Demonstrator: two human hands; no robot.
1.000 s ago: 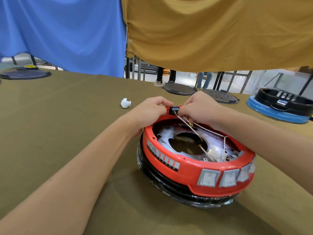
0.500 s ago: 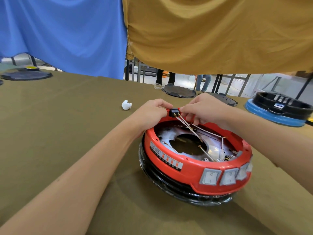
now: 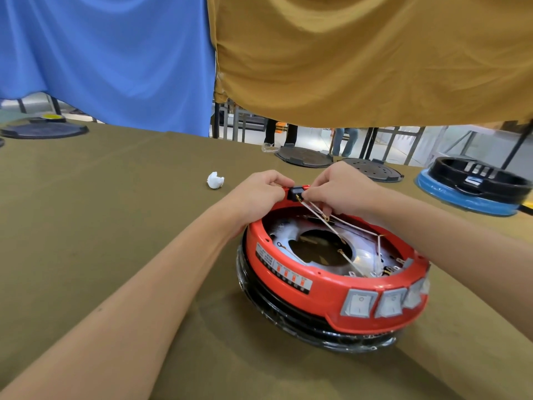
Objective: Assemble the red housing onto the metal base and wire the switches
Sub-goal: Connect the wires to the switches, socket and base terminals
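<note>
On the olive cloth-covered table (image 3: 86, 226): round red plastic housing (image 3: 331, 287) seated on its metal base (image 3: 288, 235).
Both my left hand (image 3: 259, 194) and right hand (image 3: 340, 189) pinch the small black switch (image 3: 296, 193) at the far rim (thin white wires (image 3: 340, 235) crossing beneath); a crumpled white scrap (image 3: 215, 180) lies nearby.

This looks like a workshop or small assembly floor. A wide work table (image 3: 86, 226) draped in olive cloth fills the view. Along its far edge from 12 to 2 o'clock lie more appliance parts: two dark round plates (image 3: 302, 157) (image 3: 372, 168) and a black ring on a blue base (image 3: 473, 189). Another dark disc (image 3: 43, 129) lies at 10 o'clock. Blue (image 3: 101, 59) and mustard (image 3: 375, 59) cloth sheets hang as screens behind the table. Under them, at 12 o'clock, metal frame legs (image 3: 230, 122) and the legs of standing people (image 3: 343, 141) show on a pale floor.
</note>
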